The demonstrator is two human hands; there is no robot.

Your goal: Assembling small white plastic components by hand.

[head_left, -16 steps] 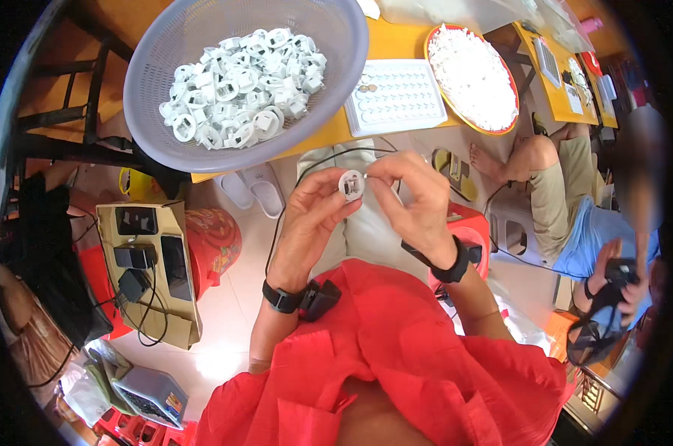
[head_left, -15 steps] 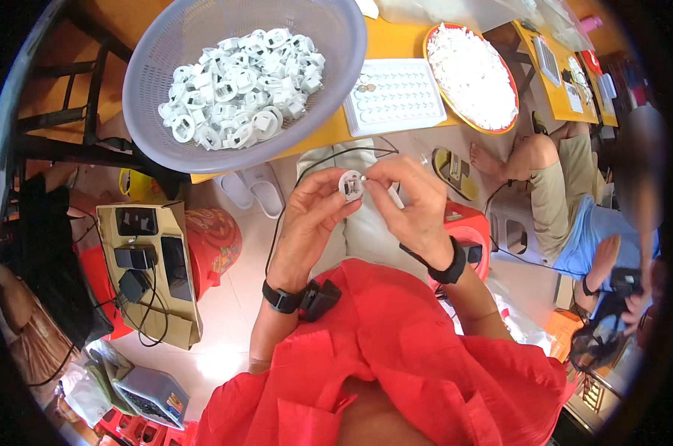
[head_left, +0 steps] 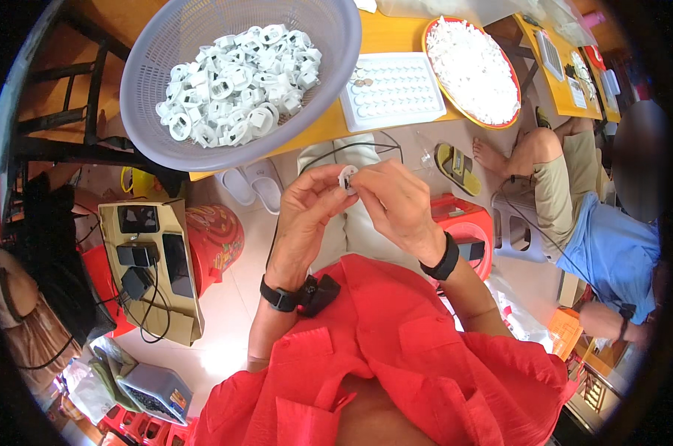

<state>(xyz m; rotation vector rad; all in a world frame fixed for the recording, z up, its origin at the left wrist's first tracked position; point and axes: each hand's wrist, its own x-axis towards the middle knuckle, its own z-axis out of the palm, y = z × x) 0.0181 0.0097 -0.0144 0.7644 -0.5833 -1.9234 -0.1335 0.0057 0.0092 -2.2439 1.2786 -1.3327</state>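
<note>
Above my lap, my left hand (head_left: 312,202) pinches a small round white plastic part (head_left: 347,179) with a dark opening, between thumb and fingers. The part stands almost edge-on. My right hand (head_left: 397,204) is closed, its fingertips pressed against the right side of the part. Whatever lies between those fingertips is hidden. Beyond my hands, a large grey plastic basket (head_left: 137,111) holds a heap of similar white parts (head_left: 240,83). A white tray (head_left: 393,119) with rows of round white pieces sits beside it on the yellow table (head_left: 325,132).
At the tray's right, a red-and-yellow plate (head_left: 516,97) carries a pile of small white pieces (head_left: 471,70). A cardboard box (head_left: 191,312) with phones and cables stands left on a red stool. Another person (head_left: 607,238) sits at the right, near a sandal (head_left: 457,169).
My right fingertips have moved in against the white part, which has turned more edge-on. The small white piece seen at my right fingertips is now hidden. The person at the right has shifted an arm.
</note>
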